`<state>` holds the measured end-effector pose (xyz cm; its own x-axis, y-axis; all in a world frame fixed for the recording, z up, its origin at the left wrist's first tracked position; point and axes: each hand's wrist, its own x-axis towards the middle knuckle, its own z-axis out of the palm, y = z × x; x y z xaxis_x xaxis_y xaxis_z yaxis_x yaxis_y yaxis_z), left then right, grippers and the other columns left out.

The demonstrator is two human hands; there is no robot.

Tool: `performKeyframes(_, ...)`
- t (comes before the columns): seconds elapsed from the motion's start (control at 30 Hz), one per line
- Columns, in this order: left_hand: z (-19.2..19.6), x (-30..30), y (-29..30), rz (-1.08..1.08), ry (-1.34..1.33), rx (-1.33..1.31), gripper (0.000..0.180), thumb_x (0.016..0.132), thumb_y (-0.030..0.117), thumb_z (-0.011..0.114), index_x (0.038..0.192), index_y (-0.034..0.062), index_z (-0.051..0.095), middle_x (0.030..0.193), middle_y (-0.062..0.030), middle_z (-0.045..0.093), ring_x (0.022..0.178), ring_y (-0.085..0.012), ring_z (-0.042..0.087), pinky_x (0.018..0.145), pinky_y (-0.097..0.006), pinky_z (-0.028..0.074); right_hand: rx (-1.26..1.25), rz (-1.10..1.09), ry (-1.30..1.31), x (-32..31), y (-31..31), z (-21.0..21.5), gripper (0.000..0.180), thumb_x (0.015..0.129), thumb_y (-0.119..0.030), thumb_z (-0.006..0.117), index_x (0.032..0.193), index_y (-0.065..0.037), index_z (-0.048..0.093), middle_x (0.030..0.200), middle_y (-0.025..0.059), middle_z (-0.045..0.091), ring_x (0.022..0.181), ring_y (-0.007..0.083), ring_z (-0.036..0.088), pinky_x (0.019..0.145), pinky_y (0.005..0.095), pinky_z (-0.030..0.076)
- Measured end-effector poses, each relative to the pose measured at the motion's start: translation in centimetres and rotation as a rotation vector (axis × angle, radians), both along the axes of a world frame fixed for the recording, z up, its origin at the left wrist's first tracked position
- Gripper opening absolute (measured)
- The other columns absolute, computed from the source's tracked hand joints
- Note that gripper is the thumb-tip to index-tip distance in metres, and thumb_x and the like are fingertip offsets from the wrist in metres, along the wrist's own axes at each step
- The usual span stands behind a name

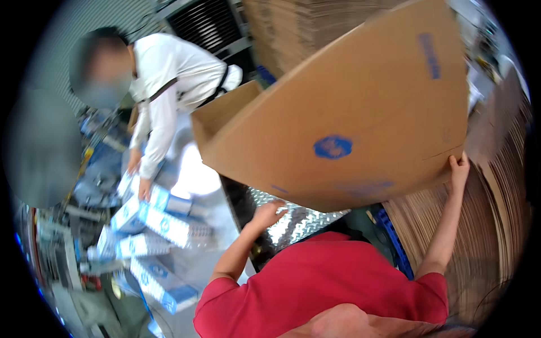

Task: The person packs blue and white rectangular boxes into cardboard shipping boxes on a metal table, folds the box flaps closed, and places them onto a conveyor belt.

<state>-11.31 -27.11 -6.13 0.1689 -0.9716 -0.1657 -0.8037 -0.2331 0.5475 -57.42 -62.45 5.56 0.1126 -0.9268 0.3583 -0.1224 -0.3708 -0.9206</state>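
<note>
A large brown cardboard carton with blue print is up in front of me, tilted, its far left end folded into an open box shape. My right hand grips its lower right edge, thumb on the printed face. Just below the carton's lower left edge is my left hand, fingers apart and loosely bent, with nothing seen in them. Shiny patterned metal sheet shows beneath that hand. The carton hides what lies behind it.
Left of me, several white-and-blue boxes lie on a pale table. Across it a person in white leans over, hands on the boxes. Flat cardboard is stacked at right and behind the carton. A blue pallet edge is beside me.
</note>
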Motion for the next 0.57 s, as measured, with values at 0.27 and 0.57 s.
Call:
performKeyframes(0.27,17.4,-4.9,-2.5,0.321,-0.495,-0.237,0.056,0.075,0.034,0.062,0.123,0.008,0.049,0.113,-0.0196,0.054,0.104,-0.0338,0.053,0.085,-0.045,0.042,-0.883,0.598,0.582,24.1,3.3,-0.8,0.047,0.049,-0.024,0.079,0.088,-0.007,0.057,0.091,0.0053,0.056,0.096,0.027,0.049,0.09,0.0414,0.03)
performKeyframes(0.57,15.8,-1.5,-1.8,0.303,-0.134,0.145,0.045,0.09,0.033,0.043,0.13,0.0125,0.042,0.108,-0.0138,0.058,0.102,-0.0313,0.055,0.082,-0.043,0.044,-1.188,0.78,0.421,19.9,2.4,-4.4,0.049,0.074,-0.056,0.06,0.095,-0.012,0.065,0.128,0.0103,0.051,0.125,0.0313,0.035,0.095,0.0435,0.025)
